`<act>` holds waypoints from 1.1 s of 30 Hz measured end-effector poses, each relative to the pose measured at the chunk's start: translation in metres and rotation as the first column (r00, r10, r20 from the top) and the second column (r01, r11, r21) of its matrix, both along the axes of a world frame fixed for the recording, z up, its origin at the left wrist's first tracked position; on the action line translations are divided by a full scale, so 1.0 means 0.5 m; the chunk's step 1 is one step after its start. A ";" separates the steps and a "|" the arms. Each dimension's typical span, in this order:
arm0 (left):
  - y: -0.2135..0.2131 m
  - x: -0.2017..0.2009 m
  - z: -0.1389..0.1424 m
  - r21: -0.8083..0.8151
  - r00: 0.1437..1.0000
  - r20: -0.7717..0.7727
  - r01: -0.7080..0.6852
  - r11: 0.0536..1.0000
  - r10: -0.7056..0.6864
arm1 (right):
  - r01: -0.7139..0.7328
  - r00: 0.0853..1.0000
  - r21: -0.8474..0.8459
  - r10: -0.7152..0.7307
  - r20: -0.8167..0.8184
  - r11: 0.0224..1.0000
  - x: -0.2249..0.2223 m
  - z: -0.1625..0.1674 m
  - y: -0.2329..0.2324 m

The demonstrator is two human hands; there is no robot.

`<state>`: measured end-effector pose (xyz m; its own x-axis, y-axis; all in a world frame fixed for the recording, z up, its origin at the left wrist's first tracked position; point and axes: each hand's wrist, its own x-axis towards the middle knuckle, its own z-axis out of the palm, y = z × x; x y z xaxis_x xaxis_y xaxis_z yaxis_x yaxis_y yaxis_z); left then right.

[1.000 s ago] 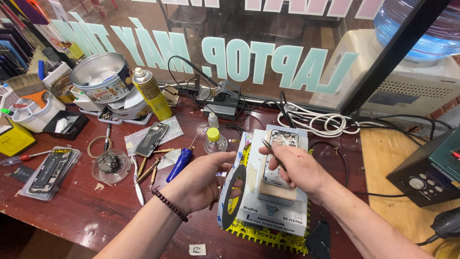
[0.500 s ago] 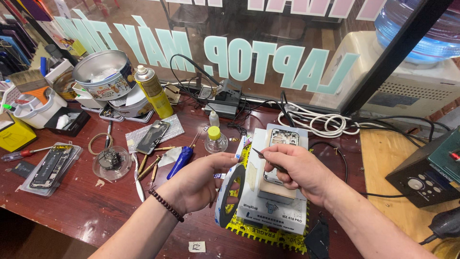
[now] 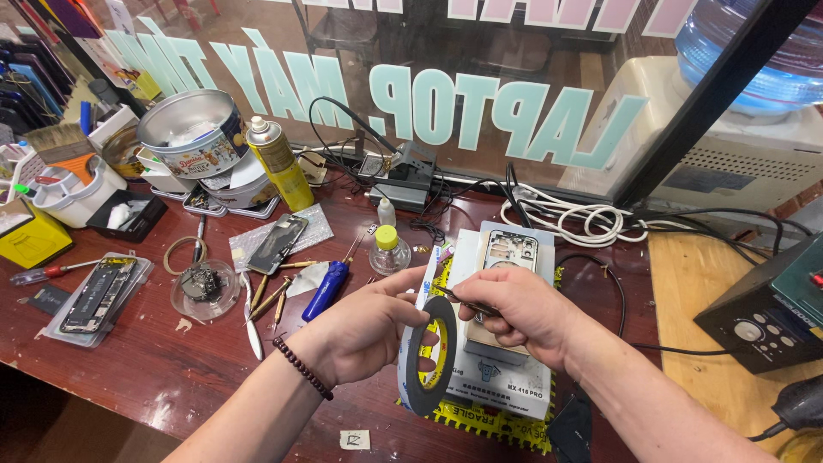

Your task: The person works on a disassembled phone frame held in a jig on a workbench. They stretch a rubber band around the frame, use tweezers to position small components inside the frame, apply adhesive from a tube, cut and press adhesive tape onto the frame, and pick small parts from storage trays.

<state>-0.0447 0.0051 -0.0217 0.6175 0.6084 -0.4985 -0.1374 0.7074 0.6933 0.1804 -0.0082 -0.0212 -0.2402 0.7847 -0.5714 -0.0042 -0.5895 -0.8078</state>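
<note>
L hand (image 3: 364,330) grips tape roll (image 3: 422,356) — R hand (image 3: 519,313) pinches tweezers (image 3: 467,302).

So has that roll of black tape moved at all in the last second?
Yes. The roll of black tape in the left hand sits slightly further left than before, now covering less of the white block on the table.

A yellow spray can (image 3: 280,161) stands far left beside a round tin (image 3: 182,133); a blue screwdriver (image 3: 328,290) lies nearer, white cables (image 3: 591,221) far right.
</note>
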 end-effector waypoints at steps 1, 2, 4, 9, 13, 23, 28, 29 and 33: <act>0.001 0.000 -0.001 0.013 1.000 0.017 0.016 1.000 -0.017 | -0.011 1.000 0.003 0.011 -0.003 1.000 -0.001 0.001 0.004; 0.002 -0.001 -0.002 0.024 0.999 0.034 0.032 0.999 -0.033 | -0.017 1.000 0.003 0.017 0.002 1.000 -0.002 0.001 0.007; 0.004 -0.001 -0.005 0.005 0.998 0.064 0.025 1.000 -0.026 | -0.026 1.000 0.000 0.026 0.013 1.000 -0.004 0.000 0.009; 0.008 -0.005 -0.004 0.025 0.993 0.074 0.086 0.996 -0.088 | -0.011 1.000 -0.005 0.011 -0.022 1.000 -0.012 -0.007 0.017; 0.012 -0.007 0.005 0.025 0.992 0.071 0.101 0.995 -0.102 | -0.023 1.000 -0.004 0.023 -0.013 1.000 -0.013 -0.013 0.021; 0.039 0.007 -0.003 -0.059 0.981 -0.179 0.071 0.996 -0.080 | -0.024 0.999 0.007 0.024 0.038 1.000 -0.023 -0.013 0.015; 0.038 0.004 -0.018 -0.106 0.968 -0.248 0.023 0.994 -0.049 | -0.064 0.992 0.033 0.060 0.112 0.997 -0.036 -0.008 0.004; 0.038 0.001 -0.019 -0.113 0.969 -0.244 0.013 0.994 -0.041 | -0.062 0.992 0.029 0.059 0.108 0.998 -0.037 -0.007 0.004; 0.038 -0.004 -0.019 -0.104 0.979 -0.203 -0.007 0.995 -0.014 | -0.068 0.996 -0.015 0.068 0.051 0.998 -0.036 -0.005 0.006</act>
